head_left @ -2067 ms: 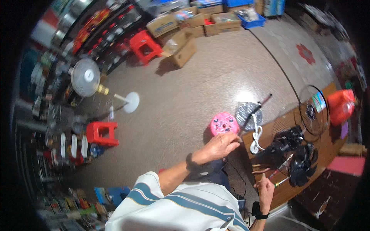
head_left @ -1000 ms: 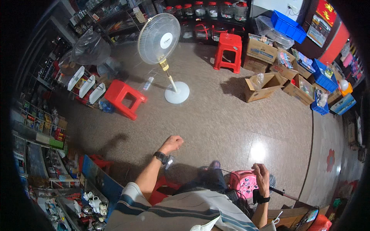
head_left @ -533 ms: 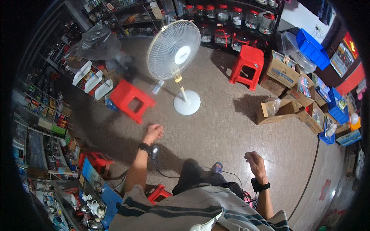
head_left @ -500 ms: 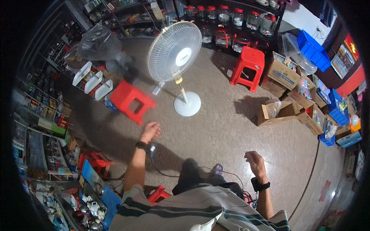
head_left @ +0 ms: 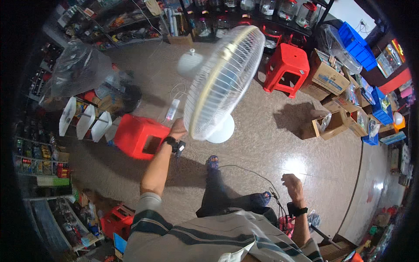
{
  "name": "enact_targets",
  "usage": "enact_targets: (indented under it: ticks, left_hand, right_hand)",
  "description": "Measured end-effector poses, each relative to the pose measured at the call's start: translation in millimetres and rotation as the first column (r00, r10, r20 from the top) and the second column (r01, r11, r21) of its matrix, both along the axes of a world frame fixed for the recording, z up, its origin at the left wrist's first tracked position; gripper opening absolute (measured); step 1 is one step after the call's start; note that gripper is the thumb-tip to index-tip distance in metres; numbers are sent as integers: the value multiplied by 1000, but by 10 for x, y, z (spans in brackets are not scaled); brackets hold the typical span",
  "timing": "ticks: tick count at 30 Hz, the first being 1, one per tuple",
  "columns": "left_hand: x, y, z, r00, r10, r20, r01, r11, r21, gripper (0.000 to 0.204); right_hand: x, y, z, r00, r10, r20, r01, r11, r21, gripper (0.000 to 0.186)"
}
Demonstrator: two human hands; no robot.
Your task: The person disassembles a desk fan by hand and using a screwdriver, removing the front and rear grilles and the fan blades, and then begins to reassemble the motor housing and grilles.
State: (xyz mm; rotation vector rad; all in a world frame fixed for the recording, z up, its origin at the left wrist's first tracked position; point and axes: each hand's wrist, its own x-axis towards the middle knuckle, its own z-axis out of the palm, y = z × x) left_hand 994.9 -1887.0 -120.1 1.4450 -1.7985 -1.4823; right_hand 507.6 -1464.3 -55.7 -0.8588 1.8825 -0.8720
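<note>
A white standing fan (head_left: pixel 224 83) with a yellowish rim is right in front of me, its round cage side-on. Its white base (head_left: pixel 221 131) rests on the floor. My left hand (head_left: pixel 178 129) reaches forward between the cage's lower left edge and a red plastic stool (head_left: pixel 137 136). Its fingers are blurred and partly hidden, so I cannot tell whether it touches either. My right hand (head_left: pixel 294 188) hangs over the floor at the right, fingers curled in. Whether anything is inside them is hidden. Both wrists wear black bands.
A white power strip (head_left: pixel 173 109) lies on the floor behind the fan. A black cable (head_left: pixel 248 170) runs beside my feet. At the right stand another red stool (head_left: pixel 286 70), cardboard boxes (head_left: pixel 329 78) and blue crates (head_left: pixel 355 48). White panels (head_left: pixel 85 120) stand at the left.
I have come closer to the fan, which now appears larger and side-on instead of face-on. My left hand has moved up to between stool and cage. My right hand stays curled at the right.
</note>
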Motion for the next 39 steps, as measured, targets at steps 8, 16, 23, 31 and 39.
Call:
enact_targets:
  ticks: [8,16,23,31,39]
  left_hand:
    - [170,-1724,-1015,997,-32,-77,11,966,-257,42]
    - [-105,-2162,-251,979,-203,6,199,955,-222,56]
    - [-322,-1956,491,956,-282,-79,232,895,-380,67]
    - [-599,-2031,289,966,-245,85,251,798,-547,54]
    - [-531,-2049,439,868,-387,310,469,844,-259,43]
  right_hand:
    - [1205,-937,235,998,65,11,-66,979,192,32]
    - [1576,-1463,182,995,-99,10,96,980,177,30]
    - [2003,-1783,209,1000,-19,-15,22,969,247,33]
    - [2202,-1581,17,996,-83,-14,84,984,154,34]
    - [2424,-1225,-77,972,-221,82,206,965,161,32]
